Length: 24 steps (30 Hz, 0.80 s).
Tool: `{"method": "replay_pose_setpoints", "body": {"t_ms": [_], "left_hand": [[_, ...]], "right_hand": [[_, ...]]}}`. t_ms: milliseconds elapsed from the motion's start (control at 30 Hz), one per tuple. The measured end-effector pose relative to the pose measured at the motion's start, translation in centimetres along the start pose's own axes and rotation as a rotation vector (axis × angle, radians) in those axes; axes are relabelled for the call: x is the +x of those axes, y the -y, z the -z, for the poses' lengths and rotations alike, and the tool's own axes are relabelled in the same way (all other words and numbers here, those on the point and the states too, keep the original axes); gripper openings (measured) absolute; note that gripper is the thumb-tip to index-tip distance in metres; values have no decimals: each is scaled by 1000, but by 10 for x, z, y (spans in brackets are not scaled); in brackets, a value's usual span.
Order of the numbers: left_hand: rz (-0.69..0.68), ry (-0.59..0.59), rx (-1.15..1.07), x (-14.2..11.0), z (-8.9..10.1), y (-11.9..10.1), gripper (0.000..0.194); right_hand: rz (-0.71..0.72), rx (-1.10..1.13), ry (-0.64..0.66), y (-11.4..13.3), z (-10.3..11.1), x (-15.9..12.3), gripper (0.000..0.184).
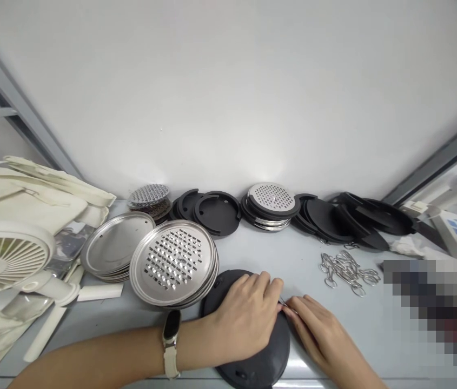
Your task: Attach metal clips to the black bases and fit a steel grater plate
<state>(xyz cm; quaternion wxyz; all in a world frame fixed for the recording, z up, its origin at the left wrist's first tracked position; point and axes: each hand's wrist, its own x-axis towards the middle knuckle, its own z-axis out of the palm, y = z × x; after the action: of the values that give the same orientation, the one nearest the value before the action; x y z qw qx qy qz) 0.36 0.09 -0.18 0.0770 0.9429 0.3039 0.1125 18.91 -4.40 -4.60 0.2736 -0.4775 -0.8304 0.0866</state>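
At the worktop's (301, 254) near edge, the left hand (250, 319) rests curled over a black disc (271, 346), its fingertips meeting those of the right hand (319, 329), which pinches a small metal wire piece (283, 302) at the disc's edge; wire hooks (345, 270) lie toward the right edge, grater discs (175, 262) toward the left

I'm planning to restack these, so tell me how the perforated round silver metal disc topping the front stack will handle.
The perforated round silver metal disc looks thin but rigid, so it should lift without sagging. Its smooth, shiny rim may feel slippery, while its raised teeth could catch.
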Motion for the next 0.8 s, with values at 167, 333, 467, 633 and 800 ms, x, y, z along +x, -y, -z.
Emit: {"method": "replay_pose_setpoints", "body": {"t_ms": [167, 333, 467, 633, 800], "left_hand": [[-23, 15, 18, 0, 0, 0, 15], [-4, -6, 32, -1, 0, -1, 13], [-20, -7, 55, 0, -2, 0, 11], [-5, -20, 42, -1, 0, -1, 11], [4, -16, 46, -3, 8, -4, 12]], "right_hand": [[-41, 37, 13, -1, 0, -2, 24], [-75, 63, 23, 0, 3, -2, 22], [-76, 82, 9, 2, 5, -1, 21], [-58, 90, 11, 4, 6, 0, 21], [-32, 55, 11, 5, 7, 0, 23]]}}
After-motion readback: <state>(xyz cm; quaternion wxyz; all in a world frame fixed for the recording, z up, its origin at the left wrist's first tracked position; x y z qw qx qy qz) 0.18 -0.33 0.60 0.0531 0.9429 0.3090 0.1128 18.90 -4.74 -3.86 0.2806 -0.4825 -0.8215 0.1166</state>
